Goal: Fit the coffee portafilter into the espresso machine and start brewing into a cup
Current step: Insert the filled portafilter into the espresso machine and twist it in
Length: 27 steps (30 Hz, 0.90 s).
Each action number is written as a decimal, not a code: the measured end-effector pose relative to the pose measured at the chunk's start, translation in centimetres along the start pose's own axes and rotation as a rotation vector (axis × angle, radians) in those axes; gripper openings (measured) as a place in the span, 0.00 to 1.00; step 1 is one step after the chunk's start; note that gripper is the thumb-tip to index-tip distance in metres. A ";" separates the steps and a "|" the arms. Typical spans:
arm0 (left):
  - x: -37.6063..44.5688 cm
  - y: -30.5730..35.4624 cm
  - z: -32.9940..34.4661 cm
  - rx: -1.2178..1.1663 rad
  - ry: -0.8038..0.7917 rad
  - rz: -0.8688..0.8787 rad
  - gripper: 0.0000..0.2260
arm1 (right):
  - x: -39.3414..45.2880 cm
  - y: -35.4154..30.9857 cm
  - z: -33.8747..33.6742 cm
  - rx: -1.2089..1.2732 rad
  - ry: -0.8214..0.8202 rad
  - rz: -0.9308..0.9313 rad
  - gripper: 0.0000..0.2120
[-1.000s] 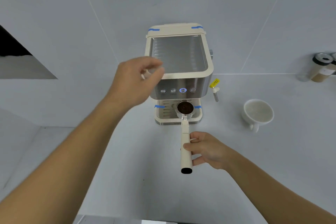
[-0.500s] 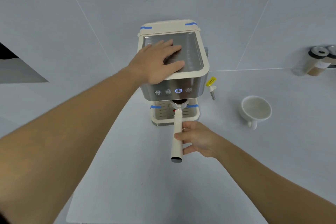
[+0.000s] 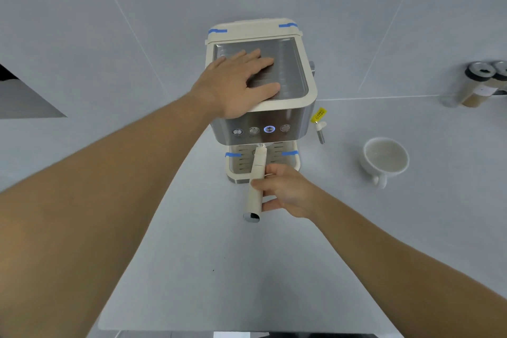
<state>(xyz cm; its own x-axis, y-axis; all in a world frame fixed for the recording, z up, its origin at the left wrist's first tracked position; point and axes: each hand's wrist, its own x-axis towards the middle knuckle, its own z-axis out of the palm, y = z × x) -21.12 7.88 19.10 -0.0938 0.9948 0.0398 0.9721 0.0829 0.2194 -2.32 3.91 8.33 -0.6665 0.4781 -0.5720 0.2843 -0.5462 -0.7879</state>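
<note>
Grey counter (image 3: 192,269) (tiled wall behind): left hand (image 3: 238,85) flat on espresso machine (image 3: 296,115); right hand (image 3: 285,189) gripping portafilter (image 3: 256,175).

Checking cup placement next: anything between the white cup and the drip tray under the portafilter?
Yes. The portafilter handle, gripped by the right hand, juts out over the drip tray front. The cup sits on the counter to the machine's right; bare counter lies between.
</note>
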 end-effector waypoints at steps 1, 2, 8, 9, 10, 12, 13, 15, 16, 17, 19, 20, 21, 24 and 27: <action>0.0 0.0 0.0 0.000 0.003 -0.001 0.32 | 0.2 -0.1 0.3 0.002 -0.001 -0.006 0.13; 0.0 -0.1 0.0 0.001 0.007 0.000 0.32 | 0.4 -0.1 0.5 0.008 0.001 -0.009 0.13; 0.2 -0.2 0.1 -0.013 0.015 -0.003 0.32 | 1.6 -0.4 0.9 0.060 0.025 -0.027 0.11; 0.2 -0.2 0.1 -0.017 0.017 -0.003 0.32 | 1.8 -0.4 0.9 0.066 0.027 -0.032 0.10; 0.2 -0.1 0.1 -0.022 0.017 -0.004 0.32 | 1.9 -0.4 1.0 0.075 0.030 -0.040 0.10; 0.1 -0.1 0.1 -0.028 0.013 -0.007 0.32 | 2.1 -0.3 1.3 0.108 0.030 -0.050 0.09; 0.0 -0.1 0.0 -0.033 0.013 -0.010 0.32 | 2.2 -0.3 1.4 0.124 0.030 -0.056 0.09; -0.2 -0.1 -0.1 -0.050 0.010 -0.023 0.33 | 2.5 -0.3 1.7 0.147 0.036 -0.066 0.08; -0.3 0.0 -0.1 -0.054 0.011 -0.025 0.33 | 2.7 -0.3 1.9 0.153 0.040 -0.069 0.08; -0.3 0.1 -0.2 -0.052 0.016 -0.020 0.33 | 2.9 -0.2 2.1 0.157 0.043 -0.069 0.08; -0.3 0.2 -0.2 -0.049 0.025 -0.013 0.33 | 3.2 -0.1 2.6 0.164 0.047 -0.065 0.10; -0.3 0.2 -0.3 -0.053 0.026 -0.013 0.33 | 3.3 0.0 2.8 0.170 0.050 -0.065 0.11; -0.3 0.1 -0.3 -0.055 0.026 -0.013 0.33 | 3.5 0.0 3.0 0.178 0.051 -0.066 0.13; -0.2 0.0 -0.1 -0.050 0.031 -0.012 0.32 | 3.9 -0.1 3.4 0.205 0.053 -0.074 0.13; -0.1 0.0 0.0 -0.056 0.028 -0.027 0.32 | 4.4 -0.2 3.8 0.234 0.061 -0.077 0.15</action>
<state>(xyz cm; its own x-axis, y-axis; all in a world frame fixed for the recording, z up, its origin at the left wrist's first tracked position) -21.14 7.79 19.13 -0.1264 0.9902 0.0601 0.9558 0.1054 0.2745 -7.91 3.49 6.85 -0.6353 0.5611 -0.5305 0.0623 -0.6476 -0.7595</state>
